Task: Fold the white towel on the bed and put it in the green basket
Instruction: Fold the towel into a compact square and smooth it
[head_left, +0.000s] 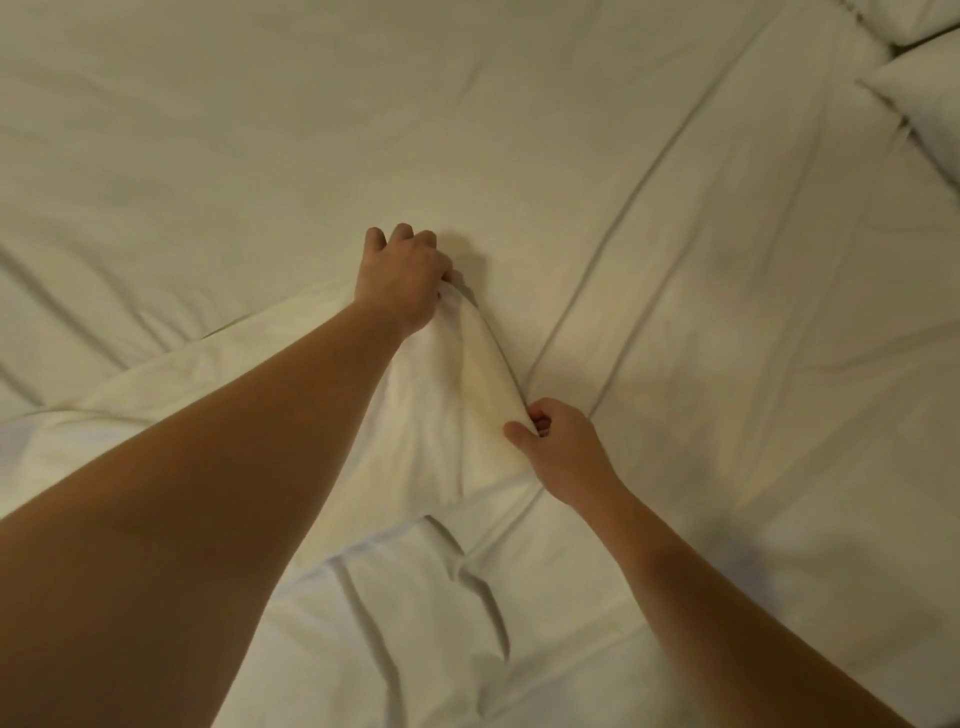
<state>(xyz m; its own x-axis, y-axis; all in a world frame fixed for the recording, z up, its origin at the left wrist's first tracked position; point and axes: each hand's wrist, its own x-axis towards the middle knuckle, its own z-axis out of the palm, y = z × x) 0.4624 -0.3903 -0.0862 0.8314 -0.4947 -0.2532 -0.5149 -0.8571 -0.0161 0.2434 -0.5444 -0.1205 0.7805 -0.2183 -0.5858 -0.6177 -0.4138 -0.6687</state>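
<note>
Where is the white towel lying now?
In the head view, the white towel lies mid-frame on the bed, its edge pinched between the left hand and the right hand.

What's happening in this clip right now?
A person leans over a bed made up in white. The left hand and right hand each pinch one end of a raised edge of the white towel, the rest of it lying on the covers. Pillows sit upper right. No green basket is in view.

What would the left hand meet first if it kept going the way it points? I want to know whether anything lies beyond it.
Only bare bed sheet lies beyond the left hand, which grips the white towel; depth is unclear.
</note>
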